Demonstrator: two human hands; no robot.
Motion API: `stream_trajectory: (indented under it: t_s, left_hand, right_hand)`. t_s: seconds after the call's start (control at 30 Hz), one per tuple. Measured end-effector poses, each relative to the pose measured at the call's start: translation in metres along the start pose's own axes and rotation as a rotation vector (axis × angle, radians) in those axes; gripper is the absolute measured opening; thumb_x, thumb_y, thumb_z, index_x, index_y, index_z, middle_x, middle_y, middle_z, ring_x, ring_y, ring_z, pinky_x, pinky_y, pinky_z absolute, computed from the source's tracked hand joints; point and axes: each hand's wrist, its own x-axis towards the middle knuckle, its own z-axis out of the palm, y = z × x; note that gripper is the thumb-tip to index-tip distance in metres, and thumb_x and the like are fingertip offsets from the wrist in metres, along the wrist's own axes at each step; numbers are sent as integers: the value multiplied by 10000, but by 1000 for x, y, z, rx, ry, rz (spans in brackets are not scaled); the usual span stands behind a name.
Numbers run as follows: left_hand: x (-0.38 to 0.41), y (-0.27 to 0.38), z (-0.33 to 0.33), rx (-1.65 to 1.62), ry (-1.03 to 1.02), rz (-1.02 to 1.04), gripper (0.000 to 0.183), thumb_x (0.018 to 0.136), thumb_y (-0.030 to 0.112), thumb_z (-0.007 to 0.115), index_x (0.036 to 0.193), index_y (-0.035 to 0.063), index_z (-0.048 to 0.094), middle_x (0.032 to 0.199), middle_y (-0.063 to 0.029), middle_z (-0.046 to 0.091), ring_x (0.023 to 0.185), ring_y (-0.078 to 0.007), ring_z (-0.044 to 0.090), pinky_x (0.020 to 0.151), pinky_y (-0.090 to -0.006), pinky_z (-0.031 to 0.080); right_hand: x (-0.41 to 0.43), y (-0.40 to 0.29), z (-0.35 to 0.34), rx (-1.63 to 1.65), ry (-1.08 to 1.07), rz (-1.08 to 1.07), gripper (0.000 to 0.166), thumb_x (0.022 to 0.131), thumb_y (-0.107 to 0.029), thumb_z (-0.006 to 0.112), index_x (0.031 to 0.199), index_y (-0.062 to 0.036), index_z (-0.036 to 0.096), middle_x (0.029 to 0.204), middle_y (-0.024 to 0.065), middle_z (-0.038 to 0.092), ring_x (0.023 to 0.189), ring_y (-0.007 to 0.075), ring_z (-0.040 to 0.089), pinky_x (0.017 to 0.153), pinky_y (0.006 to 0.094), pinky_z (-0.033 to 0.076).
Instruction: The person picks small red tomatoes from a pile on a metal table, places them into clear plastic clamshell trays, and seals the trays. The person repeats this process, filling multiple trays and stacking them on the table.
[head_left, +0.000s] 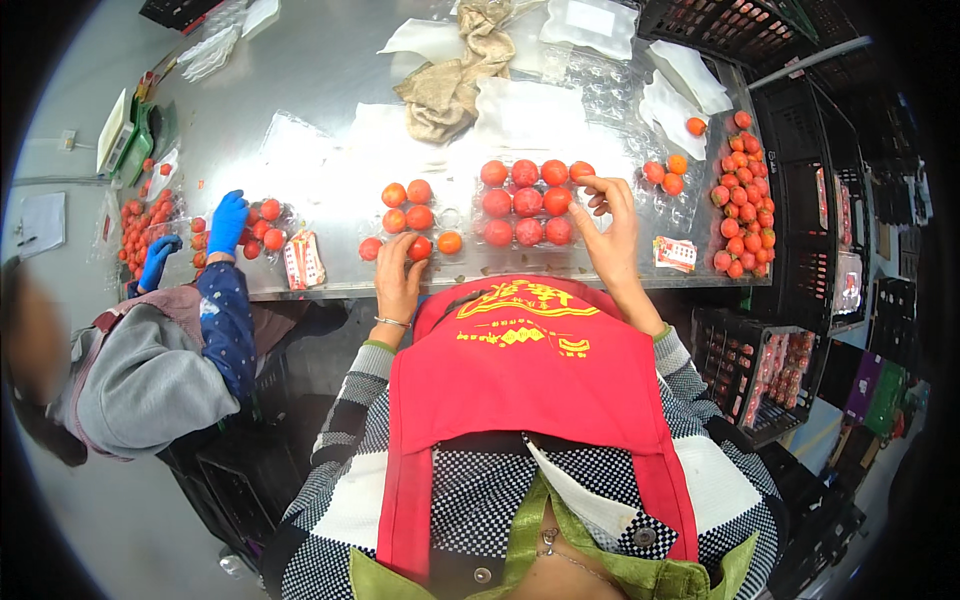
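My left hand (397, 274) has its thumb and fingers around a red persimmon (419, 248), low in a clear plastic tray (448, 217). Other red and orange persimmons (418, 217) sit in that tray, and one round cup in it is bare. My right hand (613, 229) is at the right edge of a second tray, where three rows of persimmons (528, 201) lie. Its thumb and fingers are spread, with the fingertips against or just beside the right-hand fruits; nothing shows in its grasp.
A heap of persimmons (742, 202) lines the table's right end. Nearby are printed cards (675, 253) and a few loose persimmons (673, 184). Burlap cloth (442, 97) and white foam sheets (529, 109) lie behind the trays. At left, a co-worker's blue-gloved hand (228, 223) is over fruit.
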Motion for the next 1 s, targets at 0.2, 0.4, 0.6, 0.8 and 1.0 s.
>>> stream_trajectory:
  t_s: [0.2,0.4,0.6,0.8,1.0]
  left_hand:
    - [3,-6,5,32,-41,23,473,860,7,708,1325,50,636,1325,-155,597,1246,-358,541,1069,-445,431]
    - [6,-9,2,39,-84,56,462,868,12,704,1324,56,649,1310,-152,600,1225,-353,553,1060,-441,437]
    - [10,1,-3,56,-72,39,443,879,36,727,1315,54,648,1308,-158,597,1214,-358,555,1040,-438,451]
    - [32,21,-10,-3,33,67,349,946,50,678,1294,41,652,1236,-163,639,1122,-359,611,986,-418,489]
    - [69,72,-5,-590,-85,-214,286,1065,128,556,1314,13,638,1154,-126,695,941,-205,696,861,-325,556]
  right_hand:
    - [8,27,-17,-109,38,38,316,857,-56,743,1166,-61,673,1032,73,599,859,191,573,783,324,482]
    - [29,56,-20,-388,-106,-148,437,774,-52,779,1190,-82,648,1130,112,592,1090,331,569,924,437,480]
    - [62,62,-15,-629,-353,-249,396,731,-12,794,1091,-71,638,1091,99,589,1064,321,575,903,428,491]
    - [84,73,-31,-471,-529,-274,300,764,-86,799,1017,-51,641,1015,110,615,1015,326,591,877,416,491]
    - [77,58,-44,88,-497,232,336,966,-186,721,1257,-26,663,1174,23,683,1032,94,611,889,282,477]
